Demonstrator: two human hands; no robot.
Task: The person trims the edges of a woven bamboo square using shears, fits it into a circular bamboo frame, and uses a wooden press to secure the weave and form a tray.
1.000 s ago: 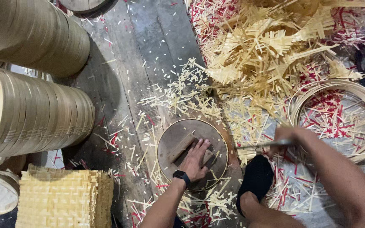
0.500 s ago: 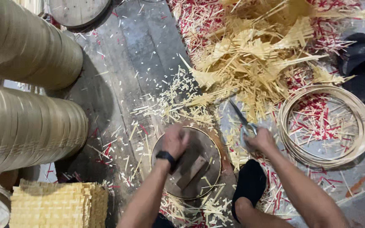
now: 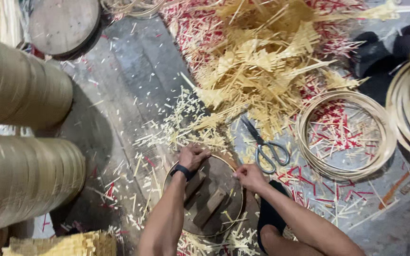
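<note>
Wood, bamboo and steel, mostly matt.
Round board [image 3: 212, 199]: dark worn wood, rough, two nailed battens. Scissors [image 3: 264, 144] at its 1 o'clock: dull grey metal, faint sheen. Hoop [image 3: 345, 135] at 2 o'clock: smooth pale bamboo strip. Floor [image 3: 119, 95]: grey, scuffed concrete under dry yellow and red-dyed splinters.

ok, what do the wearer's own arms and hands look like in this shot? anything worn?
Both arms are bare, with no sleeves in view and no gloves. The left hand has a black band, like a watch or fitness tracker, at its wrist. The right hand wears nothing visible: no ring, no band. No other markings can be made out on either forearm.
</note>
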